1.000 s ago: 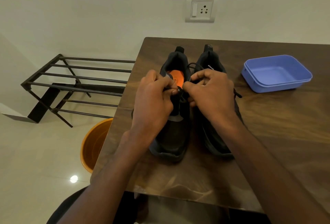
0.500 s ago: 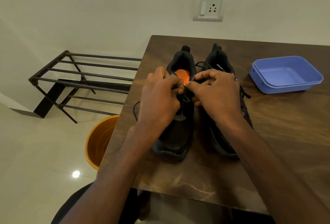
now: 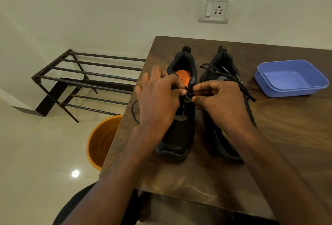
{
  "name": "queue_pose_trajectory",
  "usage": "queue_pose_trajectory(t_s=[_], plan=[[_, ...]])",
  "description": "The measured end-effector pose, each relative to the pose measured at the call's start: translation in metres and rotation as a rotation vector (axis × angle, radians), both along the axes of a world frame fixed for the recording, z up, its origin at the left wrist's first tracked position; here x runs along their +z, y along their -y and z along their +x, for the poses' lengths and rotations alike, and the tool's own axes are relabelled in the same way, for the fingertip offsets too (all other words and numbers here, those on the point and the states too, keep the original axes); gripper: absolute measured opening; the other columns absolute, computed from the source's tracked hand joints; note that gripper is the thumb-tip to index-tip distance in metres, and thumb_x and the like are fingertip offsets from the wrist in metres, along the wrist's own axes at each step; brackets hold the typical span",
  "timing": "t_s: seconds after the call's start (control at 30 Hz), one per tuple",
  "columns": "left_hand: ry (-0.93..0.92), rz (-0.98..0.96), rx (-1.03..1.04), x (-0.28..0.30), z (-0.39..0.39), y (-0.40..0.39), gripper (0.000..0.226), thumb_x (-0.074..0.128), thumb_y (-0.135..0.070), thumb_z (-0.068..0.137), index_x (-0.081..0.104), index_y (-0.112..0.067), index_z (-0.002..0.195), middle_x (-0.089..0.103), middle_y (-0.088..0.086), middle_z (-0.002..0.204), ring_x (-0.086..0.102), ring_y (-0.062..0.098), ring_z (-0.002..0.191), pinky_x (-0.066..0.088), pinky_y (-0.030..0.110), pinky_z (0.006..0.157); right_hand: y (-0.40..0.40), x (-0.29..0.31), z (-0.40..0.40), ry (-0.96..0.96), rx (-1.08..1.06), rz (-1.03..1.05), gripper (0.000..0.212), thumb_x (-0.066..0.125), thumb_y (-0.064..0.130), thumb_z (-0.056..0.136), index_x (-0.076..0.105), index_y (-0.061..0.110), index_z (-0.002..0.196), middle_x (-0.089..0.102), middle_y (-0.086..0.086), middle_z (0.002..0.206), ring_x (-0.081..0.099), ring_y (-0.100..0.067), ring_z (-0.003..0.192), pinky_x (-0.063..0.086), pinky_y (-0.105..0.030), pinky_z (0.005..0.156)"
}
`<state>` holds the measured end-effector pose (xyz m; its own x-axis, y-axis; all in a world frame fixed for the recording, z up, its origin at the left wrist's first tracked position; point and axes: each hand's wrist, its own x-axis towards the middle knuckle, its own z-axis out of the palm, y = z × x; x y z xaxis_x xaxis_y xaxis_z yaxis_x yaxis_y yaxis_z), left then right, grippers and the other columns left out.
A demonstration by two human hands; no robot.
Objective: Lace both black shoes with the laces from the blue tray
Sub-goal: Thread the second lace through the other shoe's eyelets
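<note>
Bare forearms, no sleeves, rings or watch.

Both hands point(image 3: 188, 99) on left shoe's point(image 3: 181, 131) lace point(image 3: 188, 94)

This looks like a room in a home. A dark wood-grain desk point(image 3: 269, 144) stands against a plain off-white wall that carries a switch-and-socket plate point(image 3: 214, 9) at the far side. To the left, on a glossy pale tiled floor point(image 3: 36, 171), stand a black metal shoe rack point(image 3: 86, 81) and, nearer, an orange bucket point(image 3: 100, 142).
</note>
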<state>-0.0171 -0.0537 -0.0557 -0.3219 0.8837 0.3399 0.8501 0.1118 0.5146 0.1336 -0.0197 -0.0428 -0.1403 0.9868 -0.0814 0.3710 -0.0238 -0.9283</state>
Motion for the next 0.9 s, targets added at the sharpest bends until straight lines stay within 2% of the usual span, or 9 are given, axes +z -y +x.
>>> queue_pose_trajectory(t_s=[0.1,0.3,0.47,0.63,0.67,0.73,0.8,0.87,0.9], plan=[[-0.064,0.027,0.019,-0.001,0.0,0.0,0.011,0.074,-0.039,0.091,0.072,-0.034,0.101,0.048,-0.008,0.115,0.04,0.014,0.111,0.037,0.043,0.098,0.001,-0.002,-0.001,0.038,-0.023,0.021,0.019,0.085,0.014,0.082,0.078,0.027,0.093,0.075,0.01,0.092,0.072,-0.004,0.091,0.062,-0.034,0.086],[0.187,0.018,-0.14,-0.007,-0.01,-0.003,0.01,0.071,-0.021,0.095,0.074,-0.031,0.094,0.047,-0.012,0.113,0.043,0.013,0.113,0.041,0.051,0.097,0.006,-0.001,-0.004,0.122,-0.038,0.08,0.009,0.08,0.022,0.087,0.077,0.03,0.086,0.074,0.013,0.084,0.071,-0.003,0.085,0.061,-0.035,0.086],[0.124,-0.018,-0.053,-0.005,-0.028,-0.002,0.042,0.061,-0.01,0.099,0.061,-0.042,0.126,0.054,-0.014,0.128,0.05,0.007,0.123,0.025,0.045,0.111,0.002,0.0,-0.003,-0.017,-0.047,-0.031,0.007,0.07,0.016,0.095,0.07,0.023,0.093,0.077,0.001,0.084,0.076,-0.009,0.077,0.064,-0.039,0.078],[0.192,-0.104,-0.121,-0.015,-0.046,-0.003,0.029,0.065,-0.016,0.099,0.059,-0.045,0.1,0.066,-0.017,0.097,0.063,0.008,0.103,0.038,0.051,0.113,-0.007,0.018,0.012,-0.297,-0.166,-0.044,0.01,0.055,0.016,0.105,0.062,0.01,0.108,0.077,-0.006,0.097,0.078,-0.021,0.076,0.061,-0.028,0.061],[0.173,-0.113,-0.121,-0.015,-0.047,-0.003,0.026,0.066,-0.018,0.098,0.059,-0.043,0.095,0.067,-0.018,0.094,0.063,0.007,0.101,0.036,0.049,0.114,-0.011,0.019,0.018,-0.265,-0.213,0.046,0.011,0.056,0.017,0.104,0.061,0.01,0.111,0.076,-0.005,0.099,0.077,-0.021,0.076,0.059,-0.026,0.06],[0.127,-0.125,-0.119,-0.013,-0.045,-0.001,0.023,0.069,-0.024,0.097,0.059,-0.042,0.088,0.065,-0.018,0.091,0.061,0.005,0.099,0.024,0.038,0.112,-0.012,0.021,0.029,0.009,-0.256,0.312,0.017,0.063,0.022,0.101,0.06,0.017,0.117,0.072,0.004,0.107,0.074,-0.014,0.081,0.054,-0.021,0.064],[0.137,-0.104,-0.136,-0.012,-0.043,-0.001,0.023,0.07,-0.029,0.096,0.058,-0.042,0.083,0.064,-0.02,0.092,0.059,0.003,0.099,0.025,0.042,0.111,-0.009,0.02,0.032,0.31,-0.194,0.538,0.026,0.069,0.023,0.096,0.061,0.022,0.121,0.066,0.007,0.117,0.065,-0.008,0.09,0.047,-0.018,0.074],[0.152,-0.069,-0.177,-0.009,-0.04,0.0,0.016,0.073,-0.038,0.093,0.06,-0.042,0.085,0.062,-0.021,0.097,0.056,0.0,0.099,0.027,0.045,0.111,-0.006,0.014,0.026,0.418,-0.04,0.596,0.022,0.071,0.022,0.095,0.067,0.021,0.117,0.065,0.003,0.119,0.058,-0.006,0.097,0.048,-0.022,0.083],[0.139,-0.055,-0.195,-0.008,-0.039,0.0,0.013,0.073,-0.042,0.092,0.061,-0.04,0.087,0.061,-0.021,0.099,0.054,-0.002,0.1,0.023,0.039,0.108,-0.004,0.012,0.021,0.445,0.031,0.563,0.019,0.07,0.023,0.095,0.069,0.022,0.114,0.066,0.004,0.118,0.057,-0.006,0.099,0.05,-0.025,0.087]])
